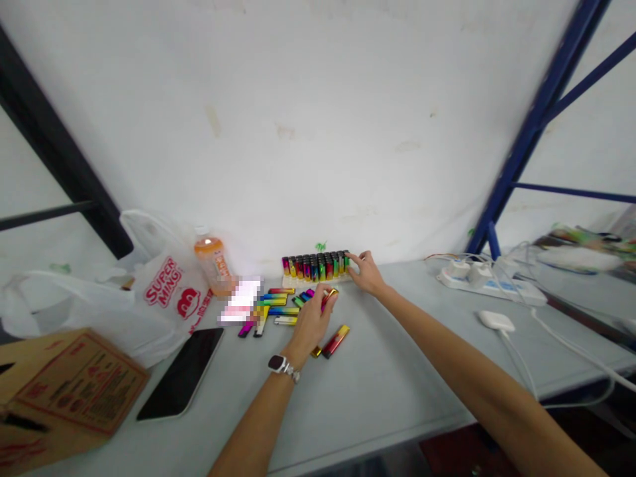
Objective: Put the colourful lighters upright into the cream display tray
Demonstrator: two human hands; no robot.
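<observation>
A pale tray (293, 283) by the wall bears tight rows of upright, shiny multicoloured lighters (314, 266) with dark tops. At the tray's right end, my right hand (366, 273) has its index finger and thumb on a green-toned lighter (346, 264). My left hand (314, 318), wearing a watch at the wrist, is closed around a red and gold lighter (329, 296) just in front of the tray. Loose lighters (284, 310) lie scattered left of and under this hand, some partly hidden. A red and yellow lighter (336, 341) rests on the table to its right.
To the left stand an orange drink bottle (213, 262), a white plastic bag (163, 298) and a cardboard box (74, 397). A dark-screened tablet or phone (183, 374) lies before them. At right are a power strip (491, 285), a white charger (497, 321) and cables.
</observation>
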